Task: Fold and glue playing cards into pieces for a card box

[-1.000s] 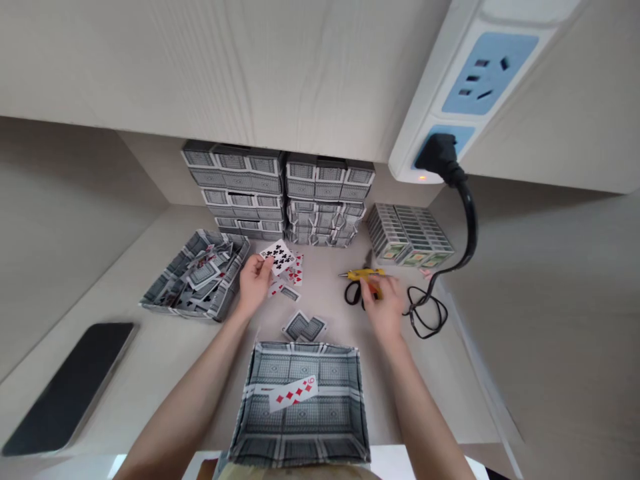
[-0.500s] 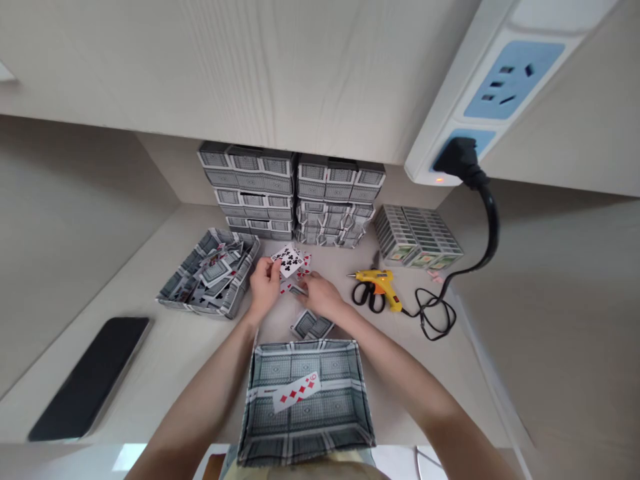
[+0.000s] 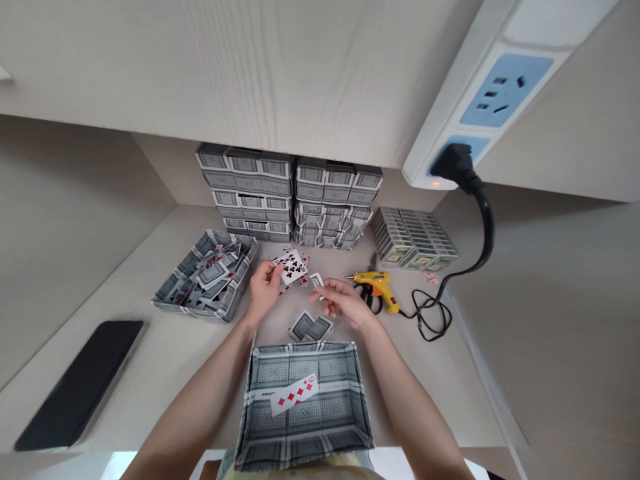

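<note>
My left hand [image 3: 265,285] pinches a ten of clubs playing card [image 3: 293,267], its face turned up. Between the thumb and fingers of my right hand [image 3: 345,301] is a folded playing card [image 3: 317,284], patterned back showing. Red-suited cards [image 3: 304,280] lie on the table partly under the ten of clubs. Nearer to me, a few back-up cards [image 3: 311,327] overlap on the tabletop. In front of my body stands an open box made of cards [image 3: 340,400], with a diamond card [image 3: 295,395] lying inside it.
A second card box [image 3: 230,303] at the left holds many loose cards. Stacked card boxes [image 3: 250,180] line the back wall. To the right are a yellow glue gun [image 3: 377,283], black-handled scissors [image 3: 367,297], packed card decks [image 3: 415,233] and a looped cord [image 3: 440,313]. A black phone [image 3: 80,383] lies left.
My right hand has lifted off the card pile and moved right, with a folded card now in its fingers. My left hand still holds the ten of clubs.
</note>
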Motion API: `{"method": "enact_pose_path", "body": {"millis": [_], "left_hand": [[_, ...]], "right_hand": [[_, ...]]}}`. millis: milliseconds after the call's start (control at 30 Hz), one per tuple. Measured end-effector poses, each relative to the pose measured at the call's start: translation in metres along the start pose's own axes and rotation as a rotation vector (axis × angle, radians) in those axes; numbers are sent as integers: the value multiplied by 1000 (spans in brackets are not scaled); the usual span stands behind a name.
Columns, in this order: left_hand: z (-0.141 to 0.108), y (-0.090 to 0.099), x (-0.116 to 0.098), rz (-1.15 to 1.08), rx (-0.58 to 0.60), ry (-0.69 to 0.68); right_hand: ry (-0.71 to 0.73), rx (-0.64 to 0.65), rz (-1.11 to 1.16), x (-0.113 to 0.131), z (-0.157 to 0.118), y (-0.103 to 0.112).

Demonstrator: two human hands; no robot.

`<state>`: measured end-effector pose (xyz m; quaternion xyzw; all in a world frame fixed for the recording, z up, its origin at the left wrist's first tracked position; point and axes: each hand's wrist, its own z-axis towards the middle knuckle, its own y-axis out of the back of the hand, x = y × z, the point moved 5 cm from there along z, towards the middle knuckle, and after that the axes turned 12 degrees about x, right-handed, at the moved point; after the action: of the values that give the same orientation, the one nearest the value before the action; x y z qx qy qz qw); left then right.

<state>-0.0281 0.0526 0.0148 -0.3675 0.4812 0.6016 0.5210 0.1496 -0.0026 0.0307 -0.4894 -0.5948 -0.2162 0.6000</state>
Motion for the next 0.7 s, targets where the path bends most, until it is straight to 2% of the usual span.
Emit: {"method": "enact_pose_path", "body": {"millis": [133, 233, 467, 700], "left_hand": [[-4, -9, -8, 0, 132, 36], [-8, -14, -13, 33, 189, 29], [-13, -20, -14, 166, 258, -48], [-15, -22, -15, 202, 265, -89]], "right_hand": [[124, -129, 33, -1, -9, 9], [157, -200, 40, -6, -14, 15], [182, -189, -35, -6, -15, 16], [207, -220, -38, -7, -13, 18]]}}
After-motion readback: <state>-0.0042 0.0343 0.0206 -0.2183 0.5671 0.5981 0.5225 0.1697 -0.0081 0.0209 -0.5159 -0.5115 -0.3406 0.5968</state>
